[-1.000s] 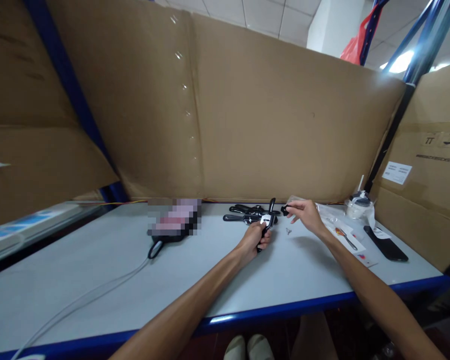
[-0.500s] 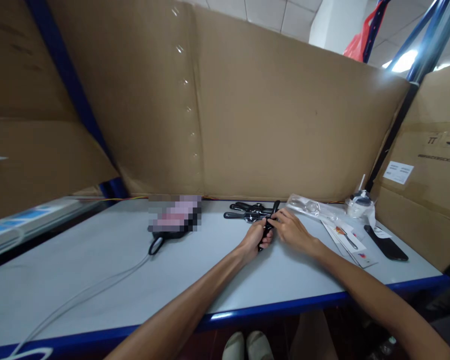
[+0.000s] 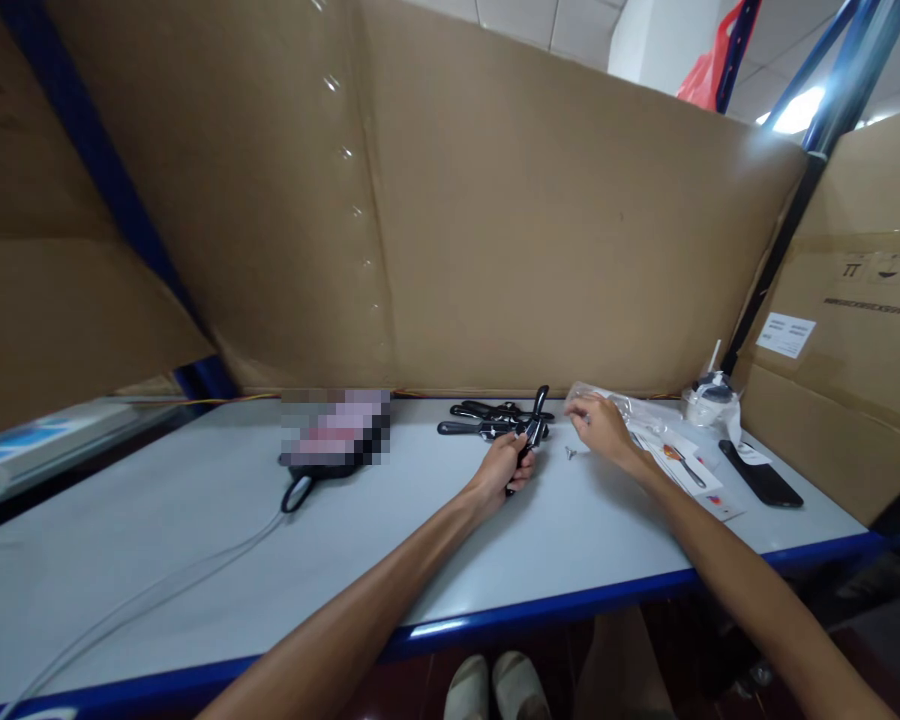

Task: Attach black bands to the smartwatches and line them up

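My left hand [image 3: 504, 468] is closed around a black two-handled tool [image 3: 541, 405], whose upper handle points up and away. Behind it, several similar black tools [image 3: 461, 428] lie together on the grey-white tabletop. My right hand [image 3: 597, 424] hovers to the right of the held tool, apart from it, with its fingers bent and drawn together near a clear plastic bag [image 3: 640, 408]. Whether anything is between those fingertips is too small to tell. Small silvery metal pieces [image 3: 570, 453] lie on the table between my two hands.
A blurred-out device with a black loop [image 3: 298, 492] and a white cable stands left. Printed cards [image 3: 682, 466], a black flat object [image 3: 761, 475] and a bagged cup [image 3: 711, 402] are on the right. Cardboard [image 3: 495, 230] walls the back; a blue edge [image 3: 450, 629] runs in front.
My right hand has left the held tool and moved right, toward the plastic bag. The small metal pieces now show between my hands. The view has shifted slightly.
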Demonstrator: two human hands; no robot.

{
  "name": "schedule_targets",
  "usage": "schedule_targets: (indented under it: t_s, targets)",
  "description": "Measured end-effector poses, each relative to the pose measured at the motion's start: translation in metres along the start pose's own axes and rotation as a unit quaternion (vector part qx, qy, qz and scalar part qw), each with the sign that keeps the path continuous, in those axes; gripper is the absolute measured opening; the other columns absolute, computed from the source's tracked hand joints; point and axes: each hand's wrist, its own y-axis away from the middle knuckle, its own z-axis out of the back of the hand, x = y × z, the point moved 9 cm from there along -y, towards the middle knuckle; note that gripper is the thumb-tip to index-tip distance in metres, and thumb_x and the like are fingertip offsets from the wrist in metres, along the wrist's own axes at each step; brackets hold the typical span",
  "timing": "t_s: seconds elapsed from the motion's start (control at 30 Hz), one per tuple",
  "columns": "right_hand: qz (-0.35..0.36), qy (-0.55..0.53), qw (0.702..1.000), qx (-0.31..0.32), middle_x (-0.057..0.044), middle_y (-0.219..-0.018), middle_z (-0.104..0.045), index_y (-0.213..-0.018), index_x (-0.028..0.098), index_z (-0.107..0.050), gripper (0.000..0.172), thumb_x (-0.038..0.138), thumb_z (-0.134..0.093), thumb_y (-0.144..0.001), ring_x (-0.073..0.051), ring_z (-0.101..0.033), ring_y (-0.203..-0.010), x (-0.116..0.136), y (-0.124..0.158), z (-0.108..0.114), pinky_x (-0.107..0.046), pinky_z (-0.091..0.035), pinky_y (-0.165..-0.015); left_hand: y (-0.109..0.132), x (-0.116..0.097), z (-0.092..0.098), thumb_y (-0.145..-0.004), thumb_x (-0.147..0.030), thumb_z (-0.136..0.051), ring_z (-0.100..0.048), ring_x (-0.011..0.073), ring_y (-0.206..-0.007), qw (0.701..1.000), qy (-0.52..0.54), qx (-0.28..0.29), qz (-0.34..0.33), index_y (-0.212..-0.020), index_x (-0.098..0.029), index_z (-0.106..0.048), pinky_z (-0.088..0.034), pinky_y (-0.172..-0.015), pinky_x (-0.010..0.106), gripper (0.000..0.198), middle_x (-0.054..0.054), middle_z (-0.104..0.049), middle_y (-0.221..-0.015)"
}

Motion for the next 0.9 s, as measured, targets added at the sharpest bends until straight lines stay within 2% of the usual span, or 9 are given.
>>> schedule_targets:
  t_s: [0.07, 0.13, 0.2, 0.27, 0.4, 0.53, 0.67, 0.9]
  targets:
    - [-0.049, 0.02, 0.995, 0.079, -0.007, -0.088, -0.076, -0.095, 0.018, -0.079, 0.023, 0.008, -0.061, -0.085, -0.021, -0.067, -0.084, -0.023, 0.0, -0.009, -0.028, -0.045, -0.077, 0.001, -0.001, -0.001, -0.095, -0.029, -0.056, -0.028, 0.0032, -0.039, 1.0, 0.0, 0.006, -0.002, -0.082, -0.022, -0.036, -0.01, -0.039, 0.016, 0.025, -0.008, -0.042, -0.056]
    - [-0.064, 0.012, 0.985, 0.162, -0.006, -0.086, -0.076, -0.096, 0.017, -0.08, 0.018, 0.014, -0.065, -0.085, -0.019, -0.066, -0.078, -0.036, 0.004, -0.021, -0.026, -0.043, -0.07, 0.003, 0.0, -0.002, -0.094, -0.029, -0.058, -0.028, 0.003, -0.039, 1.0, -0.004, 0.013, 0.002, -0.081, -0.022, -0.036, -0.011, -0.039, 0.016, 0.026, -0.008, -0.043, -0.057]
    - [-0.051, -0.02, 0.971, 0.233, -0.006, -0.086, -0.075, -0.098, 0.016, -0.079, 0.016, 0.021, -0.071, -0.085, -0.017, -0.065, -0.076, -0.036, 0.011, -0.035, -0.024, -0.042, -0.067, 0.004, 0.0, -0.006, -0.093, -0.033, -0.061, -0.027, 0.0029, -0.039, 1.0, -0.009, 0.026, 0.007, -0.081, -0.022, -0.037, -0.011, -0.038, 0.016, 0.029, -0.008, -0.043, -0.057]
    - [-0.031, -0.054, 0.961, 0.27, -0.005, -0.086, -0.074, -0.099, 0.016, -0.079, 0.019, 0.026, -0.074, -0.084, -0.015, -0.063, -0.073, -0.029, 0.016, -0.045, -0.023, -0.041, -0.065, 0.006, 0.0, -0.009, -0.091, -0.037, -0.063, -0.027, 0.003, -0.039, 0.999, -0.015, 0.039, 0.005, -0.081, -0.022, -0.037, -0.011, -0.037, 0.016, 0.032, -0.008, -0.043, -0.057]
    - [-0.015, -0.075, 0.961, 0.267, -0.002, -0.08, -0.072, -0.092, 0.015, -0.079, 0.013, 0.016, -0.074, -0.08, -0.013, -0.061, -0.071, -0.019, 0.017, -0.054, -0.022, -0.04, -0.065, 0.009, -0.004, -0.014, -0.088, -0.04, -0.067, -0.028, 0.0033, -0.038, 0.998, -0.017, 0.052, -0.009, -0.081, -0.023, -0.035, -0.011, -0.036, 0.015, 0.037, -0.008, -0.044, -0.058]
    - [-0.026, -0.084, 0.955, 0.284, -0.003, -0.077, -0.073, -0.088, 0.013, -0.079, 0.013, 0.012, -0.071, -0.078, -0.013, -0.061, -0.07, -0.022, 0.018, -0.064, -0.022, -0.04, -0.064, 0.01, -0.003, -0.016, -0.087, -0.041, -0.068, -0.027, 0.0034, -0.038, 0.998, -0.019, 0.058, -0.004, -0.082, -0.023, -0.035, -0.012, -0.036, 0.015, 0.038, -0.009, -0.044, -0.058]
    - [-0.049, -0.035, 0.959, 0.277, -0.005, -0.083, -0.076, -0.088, 0.013, -0.08, 0.015, 0.013, -0.069, -0.078, -0.014, -0.062, -0.072, -0.033, 0.018, -0.064, -0.021, -0.04, -0.062, 0.01, 0.0, -0.016, -0.086, -0.043, -0.068, -0.027, 0.0033, -0.039, 0.998, -0.028, 0.063, 0.003, -0.081, -0.023, -0.035, -0.012, -0.035, 0.015, 0.039, -0.009, -0.043, -0.058]
    - [-0.028, 0.062, 0.959, 0.274, -0.009, -0.087, -0.077, -0.089, 0.012, -0.079, 0.017, 0.018, -0.064, -0.082, -0.016, -0.063, -0.074, -0.037, 0.018, -0.058, -0.023, -0.04, -0.064, 0.009, 0.002, -0.016, -0.086, -0.042, -0.068, -0.027, 0.0034, -0.039, 0.997, -0.038, 0.068, 0.006, -0.083, -0.023, -0.036, -0.011, -0.036, 0.015, 0.038, -0.009, -0.044, -0.058]
